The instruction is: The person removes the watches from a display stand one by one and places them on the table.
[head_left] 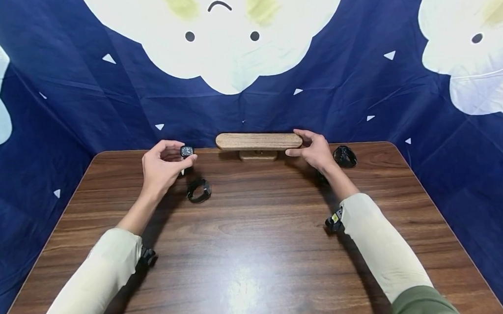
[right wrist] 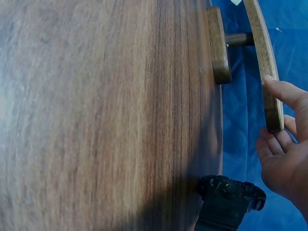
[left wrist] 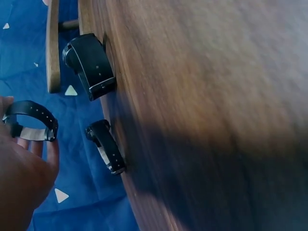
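My left hand (head_left: 161, 164) pinches a dark-faced wristwatch (head_left: 186, 151) by thumb and fingers above the table's far edge; its black strap (left wrist: 36, 109) loops closed in the left wrist view. Just below that hand, a black watch (head_left: 198, 190) lies on the table. Two black watches, a larger one (left wrist: 94, 67) and a smaller one (left wrist: 107, 147), stand beyond the hand in the left wrist view. My right hand (head_left: 315, 149) grips the right end of the wooden bar (head_left: 254, 141) of a T-shaped stand, thumb in front. The stand's base (head_left: 258, 155) sits at the back edge.
Another black watch (head_left: 344, 156) stands right of my right hand, and a dark object is partly hidden by that wrist. The brown wooden table (head_left: 257, 225) meets a blue cloth backdrop (head_left: 110, 104) with white clouds behind its far edge.
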The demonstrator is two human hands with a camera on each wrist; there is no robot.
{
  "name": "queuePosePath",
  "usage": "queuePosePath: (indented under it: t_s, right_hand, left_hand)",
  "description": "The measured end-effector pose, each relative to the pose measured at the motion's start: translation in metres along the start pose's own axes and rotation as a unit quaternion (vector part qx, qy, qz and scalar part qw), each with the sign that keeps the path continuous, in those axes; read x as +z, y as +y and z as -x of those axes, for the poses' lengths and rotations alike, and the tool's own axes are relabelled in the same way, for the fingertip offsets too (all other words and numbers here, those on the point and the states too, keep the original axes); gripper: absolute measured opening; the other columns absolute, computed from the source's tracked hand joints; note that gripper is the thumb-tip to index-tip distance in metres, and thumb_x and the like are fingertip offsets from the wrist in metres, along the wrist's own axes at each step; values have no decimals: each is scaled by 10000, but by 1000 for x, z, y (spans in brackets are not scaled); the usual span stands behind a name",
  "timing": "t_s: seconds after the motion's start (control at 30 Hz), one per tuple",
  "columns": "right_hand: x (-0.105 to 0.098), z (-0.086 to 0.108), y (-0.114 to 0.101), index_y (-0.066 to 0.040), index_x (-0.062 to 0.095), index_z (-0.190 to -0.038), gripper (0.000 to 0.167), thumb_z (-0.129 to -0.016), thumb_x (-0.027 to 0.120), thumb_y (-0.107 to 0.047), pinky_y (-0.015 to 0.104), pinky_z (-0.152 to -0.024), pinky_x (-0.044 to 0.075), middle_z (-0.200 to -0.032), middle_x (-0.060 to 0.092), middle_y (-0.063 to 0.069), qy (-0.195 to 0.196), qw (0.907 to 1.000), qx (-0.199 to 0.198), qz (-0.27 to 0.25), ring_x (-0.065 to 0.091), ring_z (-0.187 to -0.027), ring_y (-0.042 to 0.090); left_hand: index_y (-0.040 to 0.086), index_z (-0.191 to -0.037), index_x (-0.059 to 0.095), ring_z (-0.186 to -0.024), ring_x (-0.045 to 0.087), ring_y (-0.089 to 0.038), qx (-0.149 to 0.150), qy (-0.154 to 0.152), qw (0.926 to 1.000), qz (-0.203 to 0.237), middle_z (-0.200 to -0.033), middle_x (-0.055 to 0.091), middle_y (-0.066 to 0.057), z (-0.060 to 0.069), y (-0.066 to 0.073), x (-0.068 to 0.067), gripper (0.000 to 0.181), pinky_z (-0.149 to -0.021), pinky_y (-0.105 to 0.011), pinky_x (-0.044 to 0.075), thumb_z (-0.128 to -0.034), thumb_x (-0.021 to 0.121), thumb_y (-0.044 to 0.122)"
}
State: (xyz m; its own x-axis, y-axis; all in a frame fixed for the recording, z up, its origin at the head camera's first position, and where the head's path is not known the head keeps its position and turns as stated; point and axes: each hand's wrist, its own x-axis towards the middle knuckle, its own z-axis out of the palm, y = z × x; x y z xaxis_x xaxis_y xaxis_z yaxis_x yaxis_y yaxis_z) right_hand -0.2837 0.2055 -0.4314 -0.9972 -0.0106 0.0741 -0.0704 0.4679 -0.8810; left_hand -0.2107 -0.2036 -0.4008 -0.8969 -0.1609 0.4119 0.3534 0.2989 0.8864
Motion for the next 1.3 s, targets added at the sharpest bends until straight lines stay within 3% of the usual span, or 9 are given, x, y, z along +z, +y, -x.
queuePosePath:
  t_s: [0.17, 0.5, 0.8, 1.3]
  right_hand:
    - [0, 0, 0, -137, 608, -1442, 752, -759, 924, -164, 399, -1074, 492, -1400, 652, 101, -40, 10000, -27, -78, 626, -1263, 263]
    - [-1, 0, -1, -150, 614, -1438, 733, -771, 917, -141, 305, -974, 534, -1376, 664, 119, -54, 9999, 56, -95, 644, -1227, 264]
    - [-1, -5, -1, -149, 624, -1428, 719, -770, 913, -138, 321, -981, 510, -1339, 689, 105, -80, 9999, -65, -11, 647, -1195, 244]
    - [-3, -7, 0, -149, 623, -1428, 711, -777, 909, -137, 355, -1012, 483, -1329, 693, 122, -155, 9998, -102, 4, 638, -1201, 250]
  left_hand:
    - [-39, -1059, 720, -831, 731, -187, -130, -166, 9989, -408, -993, 749, -234, 2, -4, -8, 402, -769, -210, 593, -734, 926, 78]
    - [124, -1077, 725, -864, 721, -207, -504, -355, 9921, -1093, -1021, 744, -84, 1, -33, -26, 455, -731, -133, 544, -730, 953, 310]
    - [187, -1052, 731, -878, 719, -196, -651, -418, 9856, -1504, -1006, 753, -45, 7, -35, -39, 470, -725, -128, 527, -710, 950, 423]
    - [205, -1046, 712, -872, 721, -216, -784, -673, 9756, -1935, -989, 763, -43, 17, -44, -57, 485, -655, -152, 522, -706, 943, 462]
